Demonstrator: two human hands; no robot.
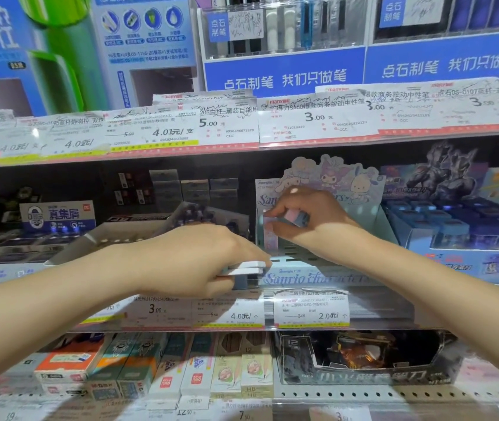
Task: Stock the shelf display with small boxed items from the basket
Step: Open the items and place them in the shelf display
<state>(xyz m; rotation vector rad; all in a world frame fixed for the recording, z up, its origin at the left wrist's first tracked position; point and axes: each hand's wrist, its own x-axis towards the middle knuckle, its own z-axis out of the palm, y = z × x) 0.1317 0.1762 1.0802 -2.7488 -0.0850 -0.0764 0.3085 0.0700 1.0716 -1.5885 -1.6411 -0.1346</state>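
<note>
A pale blue cartoon-character display box (309,279) stands on the middle shelf, with a tall printed backing card (333,174) and slotted rows inside. My right hand (305,217) reaches into the display and grips a small pink and blue boxed item (295,216) at the left end of a row. One pink boxed item (271,230) stands upright in the display's left slot. My left hand (199,262) hovers at the display's front left corner, closed on a small stack of flat white and grey-blue boxed items (246,270). The basket is out of view.
Neighbouring display trays sit left (59,220) and right (454,223) of the display. Price tags (312,308) line the shelf edge below my hands. The lower shelf holds pencil boxes (157,369) and a dark display carton (363,360). Pen racks (284,25) fill the shelf above.
</note>
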